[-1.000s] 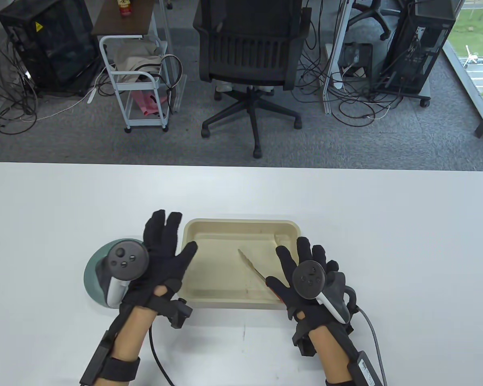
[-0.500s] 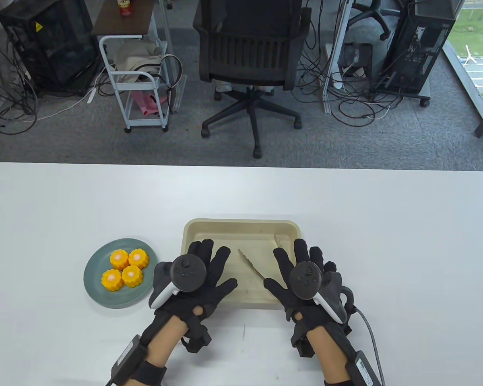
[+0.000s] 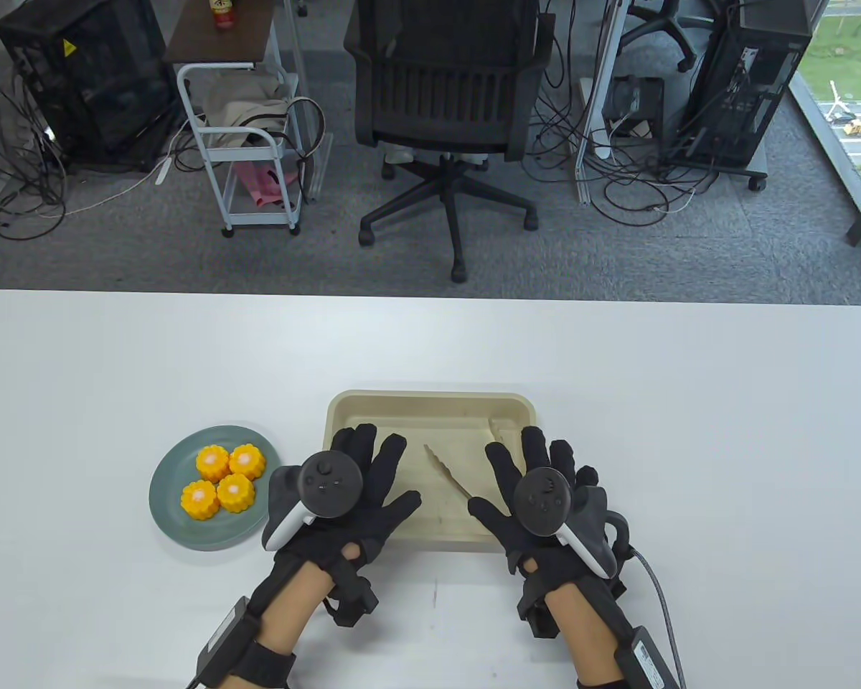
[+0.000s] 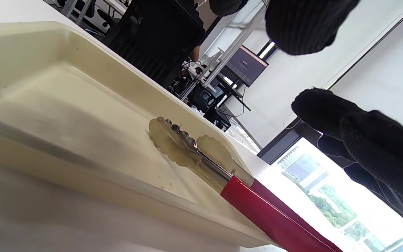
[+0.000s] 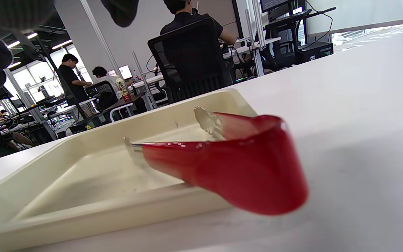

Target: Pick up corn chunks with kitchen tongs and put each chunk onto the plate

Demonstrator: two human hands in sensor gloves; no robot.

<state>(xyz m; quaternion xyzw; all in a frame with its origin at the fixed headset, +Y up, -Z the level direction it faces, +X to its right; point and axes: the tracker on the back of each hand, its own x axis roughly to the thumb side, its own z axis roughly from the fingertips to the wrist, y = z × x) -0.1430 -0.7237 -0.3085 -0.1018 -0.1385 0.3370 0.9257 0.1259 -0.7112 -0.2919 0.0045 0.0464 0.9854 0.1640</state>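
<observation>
Several yellow corn chunks (image 3: pixel 222 479) sit together on the grey-green plate (image 3: pixel 186 530) at the left. The beige tray (image 3: pixel 430 396) holds only the kitchen tongs (image 3: pixel 446 471), whose metal tips lie spread on its floor. In the wrist views the tongs' red handle (image 5: pixel 243 164) juts over the tray's front right rim (image 4: pixel 82 171). My left hand (image 3: pixel 373 477) hovers flat over the tray's left part, fingers straight, holding nothing. My right hand (image 3: pixel 534 459) is spread above the tongs' handle at the tray's right front corner, not gripping it.
The white table (image 3: pixel 689 430) stretches wide on both sides of the tray. Beyond its far edge stand an office chair (image 3: pixel 448 108), a white cart (image 3: pixel 247 136) and computer towers with cables on the floor. People sit at desks in the background of the right wrist view.
My left hand moved right from above the plate to above the tray's left side, uncovering the corn chunks. The right hand and the tongs have hardly shifted.
</observation>
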